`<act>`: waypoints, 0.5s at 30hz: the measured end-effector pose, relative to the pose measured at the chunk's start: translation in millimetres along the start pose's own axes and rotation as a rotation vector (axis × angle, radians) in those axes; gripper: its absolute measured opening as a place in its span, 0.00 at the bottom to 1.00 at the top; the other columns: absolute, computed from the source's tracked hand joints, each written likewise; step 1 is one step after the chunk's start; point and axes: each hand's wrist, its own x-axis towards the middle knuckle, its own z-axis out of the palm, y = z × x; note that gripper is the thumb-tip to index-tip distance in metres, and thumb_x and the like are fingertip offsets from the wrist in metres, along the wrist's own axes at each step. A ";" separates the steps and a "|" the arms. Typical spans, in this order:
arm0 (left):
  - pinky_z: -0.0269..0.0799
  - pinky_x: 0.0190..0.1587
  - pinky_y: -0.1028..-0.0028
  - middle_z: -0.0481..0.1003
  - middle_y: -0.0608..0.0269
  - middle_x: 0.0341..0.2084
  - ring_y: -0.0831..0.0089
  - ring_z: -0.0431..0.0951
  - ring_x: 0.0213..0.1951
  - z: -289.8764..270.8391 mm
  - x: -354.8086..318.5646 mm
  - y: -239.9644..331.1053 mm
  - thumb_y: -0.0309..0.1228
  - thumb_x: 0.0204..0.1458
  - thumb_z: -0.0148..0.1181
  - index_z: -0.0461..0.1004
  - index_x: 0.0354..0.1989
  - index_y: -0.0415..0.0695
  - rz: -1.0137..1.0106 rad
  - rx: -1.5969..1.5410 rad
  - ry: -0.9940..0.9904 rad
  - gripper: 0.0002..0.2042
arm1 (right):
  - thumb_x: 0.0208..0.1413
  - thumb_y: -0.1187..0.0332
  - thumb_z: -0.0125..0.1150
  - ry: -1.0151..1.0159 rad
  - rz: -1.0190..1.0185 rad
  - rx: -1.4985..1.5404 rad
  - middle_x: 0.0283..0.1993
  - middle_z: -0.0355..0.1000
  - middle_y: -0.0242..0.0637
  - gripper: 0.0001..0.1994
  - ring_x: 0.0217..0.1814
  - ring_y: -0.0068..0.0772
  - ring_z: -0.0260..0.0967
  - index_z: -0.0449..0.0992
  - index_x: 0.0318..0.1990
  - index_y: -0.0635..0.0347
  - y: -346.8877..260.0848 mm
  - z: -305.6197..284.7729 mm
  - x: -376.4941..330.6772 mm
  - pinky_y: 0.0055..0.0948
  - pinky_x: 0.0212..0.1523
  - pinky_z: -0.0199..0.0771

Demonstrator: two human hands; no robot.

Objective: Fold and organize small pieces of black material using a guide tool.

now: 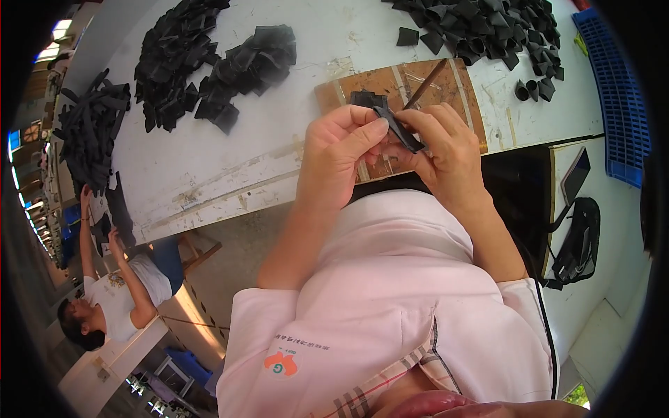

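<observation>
Sitting at the big white table (209,160), I have heaps of black pieces (209,63) spread on its far side, more black pieces (488,28) to the far right, and a brown board (418,87) lying at the near edge just past my hands. My left hand (338,157) is closed, pinching one end of a narrow black strip (401,131) over the board. My right hand (446,150) grips the strip's other end together with a thin brown stick (426,82).
</observation>
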 end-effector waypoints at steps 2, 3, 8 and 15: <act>0.65 0.24 0.85 0.72 0.64 0.20 0.81 0.70 0.21 0.8 0.1 -1.5 0.24 0.46 0.56 0.71 0.28 0.38 0.030 -0.003 -0.007 0.03 | 0.38 0.73 0.63 0.015 0.252 0.332 0.26 0.65 0.34 0.11 0.28 0.31 0.65 0.72 0.33 0.62 -7.3 -3.3 4.7 0.25 0.19 0.65; 0.64 0.24 0.85 0.72 0.65 0.20 0.82 0.69 0.21 3.9 -1.3 -1.3 0.23 0.46 0.57 0.72 0.28 0.37 0.104 0.053 -0.002 0.03 | 0.38 0.73 0.63 0.016 0.254 0.329 0.26 0.65 0.34 0.11 0.28 0.31 0.65 0.72 0.33 0.62 -7.4 -6.4 5.9 0.25 0.19 0.65; 0.64 0.27 0.87 0.71 0.70 0.21 0.86 0.69 0.25 13.2 -6.8 -0.8 0.20 0.45 0.59 0.72 0.27 0.36 0.372 0.452 -0.042 0.03 | 0.41 0.72 0.63 -0.019 0.210 0.480 0.29 0.66 0.36 0.10 0.27 0.29 0.65 0.72 0.33 0.63 -2.8 -13.2 2.9 0.26 0.20 0.65; 0.63 0.22 0.86 0.69 0.68 0.18 0.85 0.67 0.20 23.4 -7.6 -11.3 0.19 0.45 0.55 0.69 0.26 0.35 0.416 0.513 0.116 0.02 | 0.37 0.78 0.59 0.107 0.059 0.118 0.25 0.62 0.37 0.07 0.23 0.33 0.63 0.69 0.27 0.63 -11.2 1.1 8.5 0.27 0.19 0.64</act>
